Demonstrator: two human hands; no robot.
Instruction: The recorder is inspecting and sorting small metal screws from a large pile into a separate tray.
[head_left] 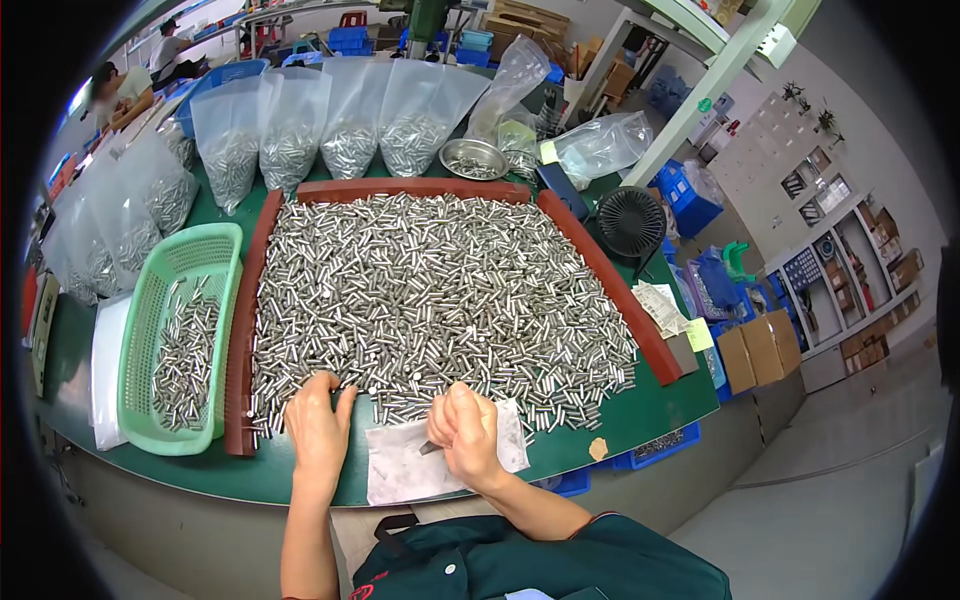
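A wide spread of short, shiny metal pins (430,290) covers the green table in front of me. At its near left edge is my left hand (318,420), fingers curled down among the pins. Its thumb and forefinger close around a small dark spot; what they hold is unclear. My right hand (465,430) is closed in a fist above a smudged white cloth (395,470). From the fist's left side sticks the tip of a small dark flat piece (430,448); the rest is hidden in the palm. Several pins lie close beside the cloth.
Dark red bars (245,330) border the pins at left, back and right. At left stands a green plastic basket (130,370) part-filled with pins. Clear bags of pins (290,150), a metal bowl (475,148) and a black fan (630,222) stand behind. Another person (125,95) sits far left.
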